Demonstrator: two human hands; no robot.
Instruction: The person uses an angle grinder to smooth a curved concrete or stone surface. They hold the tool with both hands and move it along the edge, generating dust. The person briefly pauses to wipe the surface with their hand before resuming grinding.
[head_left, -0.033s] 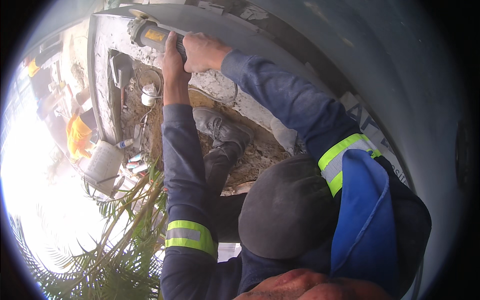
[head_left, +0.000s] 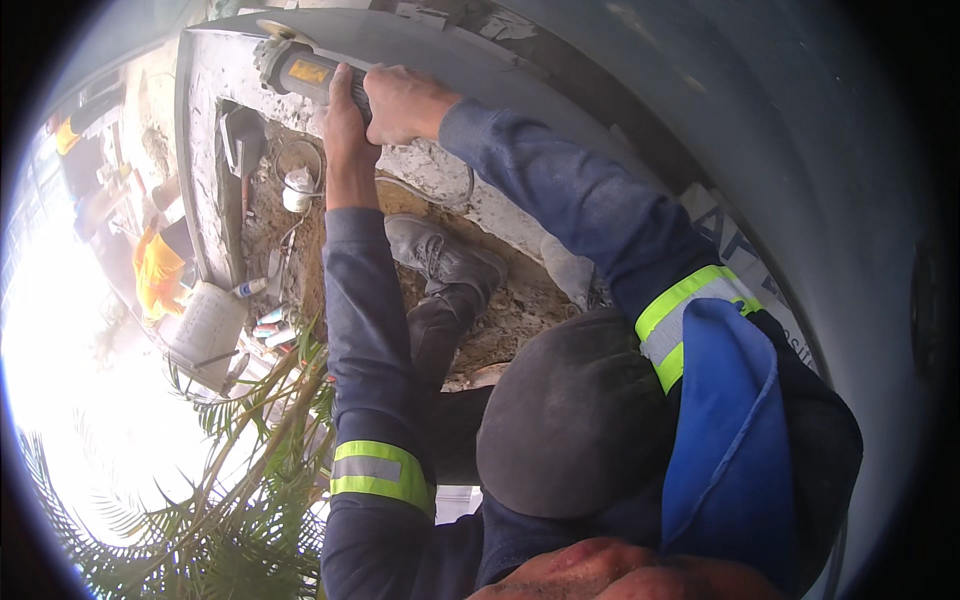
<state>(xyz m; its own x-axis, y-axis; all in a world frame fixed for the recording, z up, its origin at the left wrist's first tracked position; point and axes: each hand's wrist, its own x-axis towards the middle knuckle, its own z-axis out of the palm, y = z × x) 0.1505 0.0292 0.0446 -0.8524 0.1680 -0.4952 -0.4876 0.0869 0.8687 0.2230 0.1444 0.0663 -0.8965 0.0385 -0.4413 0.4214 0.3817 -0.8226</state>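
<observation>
My left hand point(head_left: 348, 120) is wrapped round the body of a grey power grinder point(head_left: 310, 72) with a yellow label, near the top of the view. My right hand point(head_left: 405, 105) also grips it, just right of the left one, at its rear part. The grinder's round disc point(head_left: 283, 30) is at the edge of a curved grey surface point(head_left: 440, 40); whether it touches cannot be told. Below lies a rough, whitish masonry ledge point(head_left: 440, 175). Both my sleeves are navy with yellow-green reflective bands.
A grey trowel-like tool point(head_left: 241, 140), white container point(head_left: 298, 190), cord, bucket point(head_left: 205, 335) and tubes lie left. My grey shoe point(head_left: 435, 250) rests on rough ground. Palm fronds point(head_left: 230, 480) fill lower left. People in orange point(head_left: 158, 270) are far left. A large grey curved surface point(head_left: 820, 170) borders the right.
</observation>
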